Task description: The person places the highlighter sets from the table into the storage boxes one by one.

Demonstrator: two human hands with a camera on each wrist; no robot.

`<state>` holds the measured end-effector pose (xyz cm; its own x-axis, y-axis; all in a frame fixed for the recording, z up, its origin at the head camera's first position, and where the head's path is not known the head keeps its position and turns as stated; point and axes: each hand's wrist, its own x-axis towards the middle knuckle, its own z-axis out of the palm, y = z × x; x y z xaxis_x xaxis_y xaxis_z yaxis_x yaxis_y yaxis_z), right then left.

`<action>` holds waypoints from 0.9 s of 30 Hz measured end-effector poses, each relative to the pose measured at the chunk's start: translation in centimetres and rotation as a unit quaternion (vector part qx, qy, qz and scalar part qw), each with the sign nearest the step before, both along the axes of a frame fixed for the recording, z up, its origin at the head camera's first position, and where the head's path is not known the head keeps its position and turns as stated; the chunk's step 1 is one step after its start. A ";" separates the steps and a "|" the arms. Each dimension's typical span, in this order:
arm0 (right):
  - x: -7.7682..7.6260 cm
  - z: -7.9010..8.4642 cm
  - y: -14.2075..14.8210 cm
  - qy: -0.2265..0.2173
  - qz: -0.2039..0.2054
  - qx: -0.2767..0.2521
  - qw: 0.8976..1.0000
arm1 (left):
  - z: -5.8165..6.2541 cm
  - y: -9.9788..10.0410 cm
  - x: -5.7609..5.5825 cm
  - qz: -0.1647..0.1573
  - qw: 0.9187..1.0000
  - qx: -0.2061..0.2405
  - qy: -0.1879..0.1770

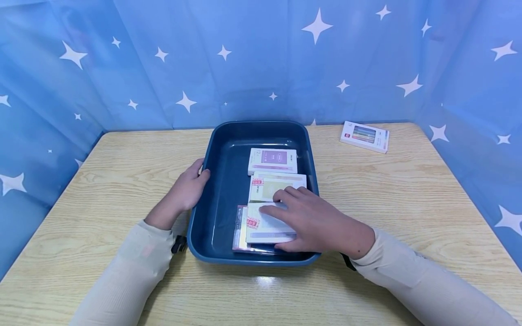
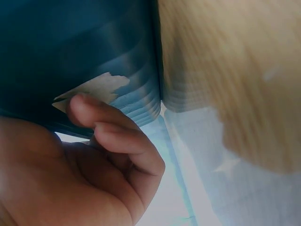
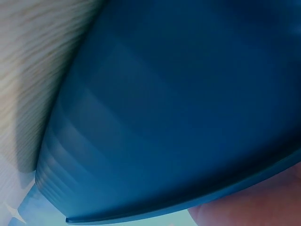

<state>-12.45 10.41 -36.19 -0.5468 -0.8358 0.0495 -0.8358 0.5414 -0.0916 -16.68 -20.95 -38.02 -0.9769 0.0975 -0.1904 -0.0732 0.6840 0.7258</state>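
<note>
A dark blue plastic bin [image 1: 222,190] stands on the table with several flat boxes inside. My left hand [image 1: 189,186] grips its left rim, the thumb over the edge and the fingers curled against the outer wall, beside a torn paper label [image 2: 94,89]. Reaching over the right rim, my right hand [image 1: 311,219] holds a white box [image 1: 265,233] with a red stamp, thumb by its near edge and fingers over its far side. Beneath that box shows a pinkish flat pack [image 1: 239,231]. Farther back lie a white and yellow box [image 1: 265,185] and a white and purple box [image 1: 273,160].
A white box with a window showing coloured pens [image 1: 364,136] lies at the back right of the wooden table [image 1: 408,203]. A blue curtain with white stars [image 1: 261,59] hangs behind and along the sides.
</note>
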 end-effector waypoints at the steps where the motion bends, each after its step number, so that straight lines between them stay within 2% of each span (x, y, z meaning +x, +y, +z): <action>1: 0.0 0.0 0.0 -0.002 0.002 -0.003 1.000 | 0.0 0.0 0.0 0.000 1.000 0.001 0.000; 7: 0.0 -0.1 0.0 -0.005 0.010 -0.014 1.000 | 0.0 0.0 -0.1 -0.001 1.000 0.003 0.001; 27: -0.1 -0.1 0.0 -0.011 0.010 -0.003 1.000 | -0.2 -0.1 -0.2 -0.004 1.000 -0.005 0.008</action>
